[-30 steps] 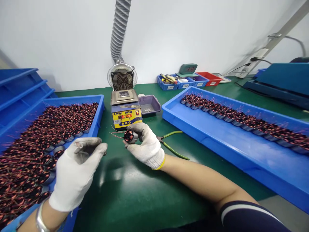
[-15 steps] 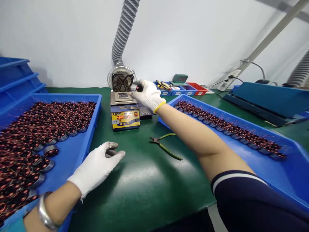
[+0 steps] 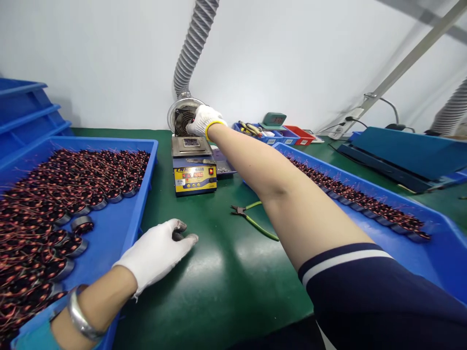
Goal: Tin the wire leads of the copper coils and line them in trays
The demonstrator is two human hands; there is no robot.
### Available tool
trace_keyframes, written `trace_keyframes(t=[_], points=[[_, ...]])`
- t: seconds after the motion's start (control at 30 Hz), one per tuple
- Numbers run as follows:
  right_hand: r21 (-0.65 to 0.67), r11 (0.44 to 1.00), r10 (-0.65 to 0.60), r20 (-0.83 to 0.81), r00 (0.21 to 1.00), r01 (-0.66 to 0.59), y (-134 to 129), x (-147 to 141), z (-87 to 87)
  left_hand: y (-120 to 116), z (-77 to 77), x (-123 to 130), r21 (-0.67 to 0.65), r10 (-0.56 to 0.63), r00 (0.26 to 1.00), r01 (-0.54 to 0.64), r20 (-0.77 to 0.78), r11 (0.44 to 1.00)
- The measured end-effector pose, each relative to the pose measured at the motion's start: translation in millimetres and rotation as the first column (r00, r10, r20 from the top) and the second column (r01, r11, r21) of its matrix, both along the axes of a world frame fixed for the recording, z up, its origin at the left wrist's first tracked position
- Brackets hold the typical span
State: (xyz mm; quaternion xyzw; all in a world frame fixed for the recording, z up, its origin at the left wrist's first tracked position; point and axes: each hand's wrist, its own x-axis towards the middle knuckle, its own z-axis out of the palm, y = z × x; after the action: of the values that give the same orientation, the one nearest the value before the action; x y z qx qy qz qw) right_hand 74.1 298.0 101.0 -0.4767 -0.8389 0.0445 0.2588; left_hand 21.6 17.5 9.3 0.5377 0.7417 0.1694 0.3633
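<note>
Reaches forward with the gloved right hand [image 3: 207, 121], above the back edge of the solder pot [image 3: 195, 177] and close in front of the round-grilled fan [image 3: 183, 122]. Has that hand curled nearly closed on a wound stator [image 3: 193, 120], visible only as a small dark, reddish patch at the fingertips and otherwise hidden by the glove. Holds the gloved left hand [image 3: 160, 253] low over the green bench [image 3: 219, 287], just beside the left blue tray [image 3: 109, 233], partly open with thumb and fingers apart and with nothing in its grip. Wears a silver bangle [image 3: 80, 318] on the left wrist.

In the left tray, has dense rows of stators with red wires [image 3: 80, 180], plus a lone stator [image 3: 82, 225] tipped on its side near them. Has green-handled cutters [image 3: 239, 210] lying on the bench between the solder pot and the right blue tray [image 3: 386, 243], with handles partly hidden behind the right forearm. Shows a long band of upright stators [image 3: 365, 199] along the far side of that right tray. Beside the solder pot, shows a purple tray [image 3: 225, 169]; farther back, small blue bins [image 3: 268, 140], a red bin [image 3: 301, 137] and a digital clock [image 3: 274, 119].
</note>
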Motion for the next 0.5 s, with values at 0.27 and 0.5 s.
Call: trace_keyframes(t=[0.27,0.5], points=[[-0.019,1.0,0.003,0.066,0.998,-0.001,9,-7,-13.2,2,-0.9,0,-0.011,-0.025,1.0,0.025,0.002,1.0],[-0.02,0.999,-0.031,0.074,0.997,0.033,5,-4,-5.8,1,0.2,0,-0.003,-0.001,1.0,0.001,0.019,1.0]])
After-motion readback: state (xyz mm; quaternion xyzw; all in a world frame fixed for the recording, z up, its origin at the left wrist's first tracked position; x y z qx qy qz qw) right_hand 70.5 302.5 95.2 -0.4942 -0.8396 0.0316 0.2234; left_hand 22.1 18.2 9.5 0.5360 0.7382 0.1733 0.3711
